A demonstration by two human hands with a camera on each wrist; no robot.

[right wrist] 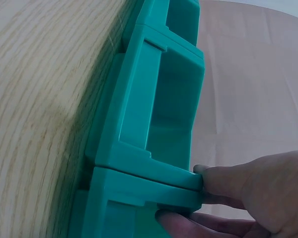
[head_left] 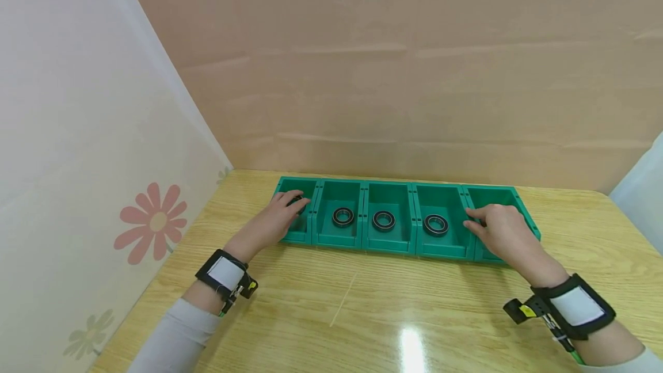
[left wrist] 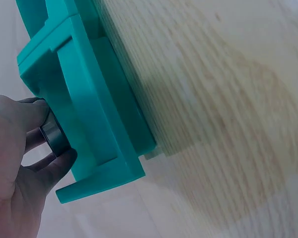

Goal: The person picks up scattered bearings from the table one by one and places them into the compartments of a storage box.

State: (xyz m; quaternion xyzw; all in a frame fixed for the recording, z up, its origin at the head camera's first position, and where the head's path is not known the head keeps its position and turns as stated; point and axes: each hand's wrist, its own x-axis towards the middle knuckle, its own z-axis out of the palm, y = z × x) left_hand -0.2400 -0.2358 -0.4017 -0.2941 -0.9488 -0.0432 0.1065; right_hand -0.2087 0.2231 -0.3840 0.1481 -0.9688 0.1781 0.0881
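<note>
Thumb and fingers of my left hand (head_left: 274, 217) pinch a dark ring-shaped bearing (left wrist: 54, 136) at the leftmost green bin (head_left: 294, 236). In the left wrist view the bearing is held on edge beside the bin's opening. My right hand (head_left: 502, 229) is at the wall between the two rightmost bins, its thumb and forefinger parted. No bearing shows between them, and contact with the wall is unclear. Bearings lie flat in the bins between: one bearing (head_left: 343, 217) second from left, another bearing (head_left: 384, 221) in the middle, a third bearing (head_left: 435, 225) second from right.
The bins form one joined row on a wood-grain table (head_left: 311, 304). Behind them rises a beige backdrop (head_left: 393, 73). A pale panel with flower prints (head_left: 77, 160) borders the left side. My right hand partly covers the rightmost bin (head_left: 492, 194).
</note>
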